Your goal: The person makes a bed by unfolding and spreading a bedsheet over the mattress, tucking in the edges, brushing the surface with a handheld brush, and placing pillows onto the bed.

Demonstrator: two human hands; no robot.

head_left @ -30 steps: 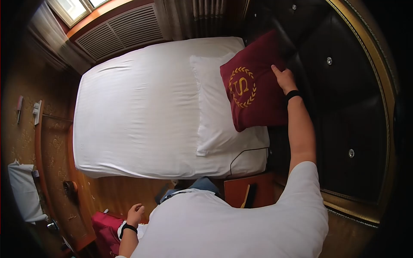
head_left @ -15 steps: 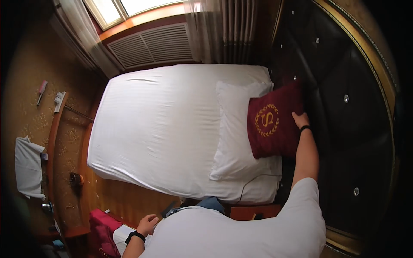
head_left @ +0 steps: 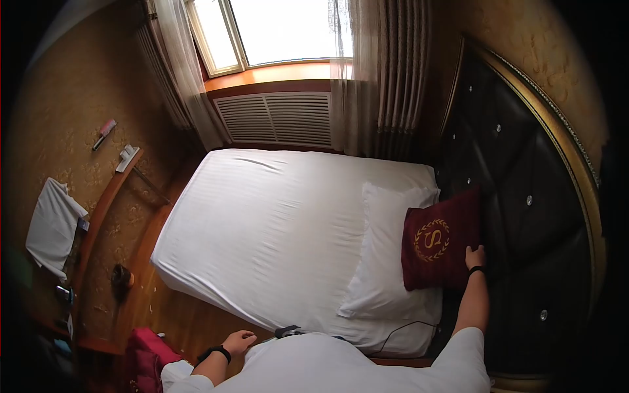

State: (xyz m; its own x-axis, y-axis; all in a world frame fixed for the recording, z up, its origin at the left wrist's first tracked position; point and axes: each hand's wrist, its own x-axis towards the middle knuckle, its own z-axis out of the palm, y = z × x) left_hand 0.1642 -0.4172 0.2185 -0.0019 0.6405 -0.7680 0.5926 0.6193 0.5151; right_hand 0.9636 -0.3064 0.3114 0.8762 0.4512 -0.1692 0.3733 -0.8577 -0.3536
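A dark red cushion with a gold letter S inside a wreath leans on the white pillow at the head of the bed. My right hand, with a black band at its wrist, grips the cushion's edge nearest the headboard; some of its fingers are hidden. The pillow lies on the white-sheeted bed. Near the bed's front edge, my left hand hangs beside my body, fingers loosely stretched with nothing in them.
A black padded headboard with a gold frame rises at the right. Along the far wall are a window, curtains and a louvred panel. A wooden desk, a bin and a red bag stand left. A cable crosses the sheet.
The view has tilted upward, so the bed sits lower and more of the window shows. My right hand still holds the cushion, which sits at a slightly different angle.
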